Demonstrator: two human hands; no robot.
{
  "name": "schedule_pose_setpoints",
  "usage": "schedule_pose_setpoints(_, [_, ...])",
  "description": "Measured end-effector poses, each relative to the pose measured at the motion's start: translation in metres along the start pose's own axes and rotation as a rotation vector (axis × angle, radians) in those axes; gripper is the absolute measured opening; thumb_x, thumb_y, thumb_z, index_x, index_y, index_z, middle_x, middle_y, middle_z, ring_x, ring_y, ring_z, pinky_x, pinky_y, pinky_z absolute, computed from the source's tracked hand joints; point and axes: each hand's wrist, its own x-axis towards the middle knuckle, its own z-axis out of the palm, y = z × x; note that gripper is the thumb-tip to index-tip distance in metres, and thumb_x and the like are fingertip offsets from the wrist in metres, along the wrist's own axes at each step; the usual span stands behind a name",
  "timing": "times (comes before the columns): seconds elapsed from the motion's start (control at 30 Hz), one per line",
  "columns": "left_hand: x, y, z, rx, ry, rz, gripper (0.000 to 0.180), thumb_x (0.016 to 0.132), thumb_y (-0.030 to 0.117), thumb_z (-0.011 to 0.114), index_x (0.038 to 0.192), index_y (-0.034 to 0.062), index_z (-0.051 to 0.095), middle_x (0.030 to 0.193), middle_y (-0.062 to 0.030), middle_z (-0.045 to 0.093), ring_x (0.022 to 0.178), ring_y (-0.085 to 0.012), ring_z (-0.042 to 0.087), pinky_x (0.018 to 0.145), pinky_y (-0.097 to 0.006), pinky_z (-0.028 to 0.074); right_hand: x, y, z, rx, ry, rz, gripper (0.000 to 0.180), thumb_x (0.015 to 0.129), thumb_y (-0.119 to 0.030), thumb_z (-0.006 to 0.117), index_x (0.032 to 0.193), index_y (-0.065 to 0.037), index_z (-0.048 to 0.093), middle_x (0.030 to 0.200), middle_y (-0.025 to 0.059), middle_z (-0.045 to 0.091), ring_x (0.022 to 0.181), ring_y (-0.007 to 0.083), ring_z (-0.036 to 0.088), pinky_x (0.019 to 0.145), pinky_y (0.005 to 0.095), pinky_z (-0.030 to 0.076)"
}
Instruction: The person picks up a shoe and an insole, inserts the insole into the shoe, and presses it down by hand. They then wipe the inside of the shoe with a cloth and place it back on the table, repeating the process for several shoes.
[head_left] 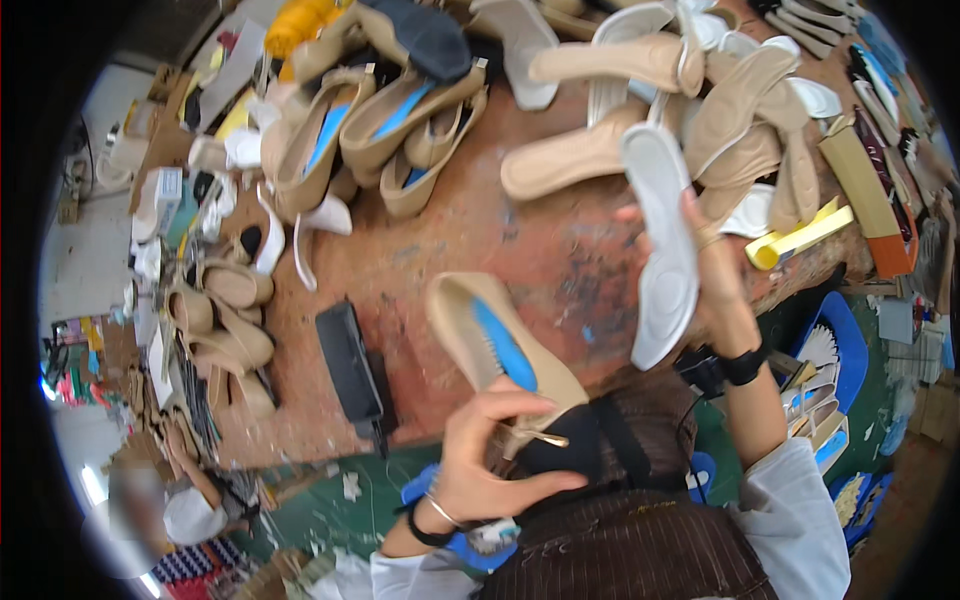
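Note:
My left hand (480, 465) grips a beige flat shoe (545, 355) by its toe end, where a small gold-tipped bow (540, 436) shows. The shoe's opening faces up and a blue strip (505, 345) lies along its inside. In my right hand (718, 285), raised to the right of the shoe, is an insole (668, 270) with its white underside toward me. The insole stands nearly upright, apart from the shoe. Part of the right hand's fingers is hidden behind it.
Beige insoles (575, 150) lie heaped at the back right of the worktable (400, 260). Several beige shoes (320, 150) stand at the back left, more (225, 335) at the left. A black block-like object (350, 365) sits near the front edge. Blue baskets (850, 350) stand right; a co-worker (190, 505) is lower left.

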Motion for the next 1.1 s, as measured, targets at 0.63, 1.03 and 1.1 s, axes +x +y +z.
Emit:
schedule_pose_setpoints(0.63, [-0.062, -0.115, -0.073, 1.093, 0.307, 0.144, 0.06, 0.064, 0.019, 0.089, 0.117, 0.0097, 0.061, 0.153, -0.0223, 0.035, 0.139, -0.0438, 0.039, 0.112, -0.054, 0.035, -0.015, 0.105, 0.088, -1.517, -0.591, -0.902, 0.015, 0.067, -0.013, 0.069, 0.08, -0.008, 0.074, 0.092, 0.002, 0.068, 0.097, 0.021, 0.058, 0.086, 0.0349, 0.043])
schedule_pose_setpoints(1.03, [-0.065, -0.168, -0.074, 0.605, 0.577, 0.283, 0.136, 0.061, 0.068, 0.083, 0.153, 0.0055, 0.005, 0.147, -0.0298, 0.035, 0.131, -0.0419, 0.045, 0.109, -0.053, 0.04, -0.006, 0.168, 0.126, -1.414, -0.579, -0.724, 0.027, 0.063, -0.017, 0.073, 0.088, -0.008, 0.076, 0.098, 0.0025, 0.067, 0.1, 0.0219, 0.058, 0.085, 0.0354, 0.045])
schedule_pose_setpoints(1.1, [-0.066, -0.168, -0.077, 0.577, 0.553, 0.288, 0.134, 0.062, 0.062, 0.086, 0.154, 0.0074, 0.005, 0.148, -0.0308, 0.033, 0.131, -0.0423, 0.045, 0.108, -0.053, 0.041, -0.006, 0.169, 0.126, -1.429, -0.589, -0.685, 0.035, 0.061, -0.013, 0.074, 0.096, -0.008, 0.075, 0.106, 0.003, 0.066, 0.1, 0.0225, 0.057, 0.084, 0.0372, 0.047])
